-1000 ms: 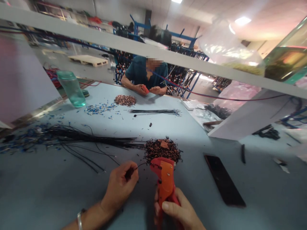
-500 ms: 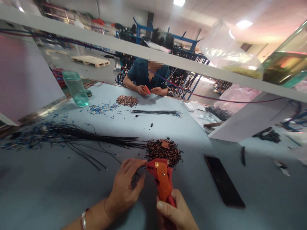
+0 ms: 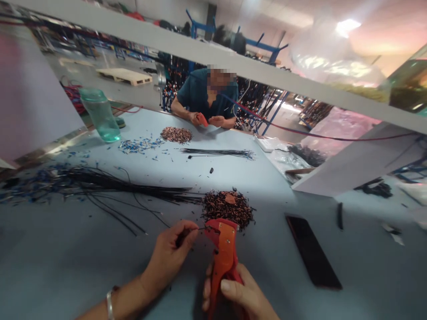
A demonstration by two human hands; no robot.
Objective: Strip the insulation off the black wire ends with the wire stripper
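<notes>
My right hand (image 3: 238,289) is closed round the handles of a red and orange hand tool (image 3: 225,244), whose jaws point up and left. Just left of the jaws, my left hand (image 3: 175,249) pinches a thin black wire (image 3: 202,228), and the wire's end reaches into the jaws. Behind the tool lies a pile of small black and copper-coloured pieces (image 3: 230,206). A bundle of long black wires (image 3: 143,190) stretches leftward from that pile.
A phone (image 3: 313,251) lies at the right. Blue-tipped pieces (image 3: 36,182) are scattered at the left, near a green bottle (image 3: 102,115). Across the table (image 3: 267,235), a person (image 3: 207,98) holds a similar tool. A white beam (image 3: 187,49) crosses above.
The tool's handles have spread apart in my right hand. My left hand's fingers have closed into a pinch, and the wire now shows between them and the jaws.
</notes>
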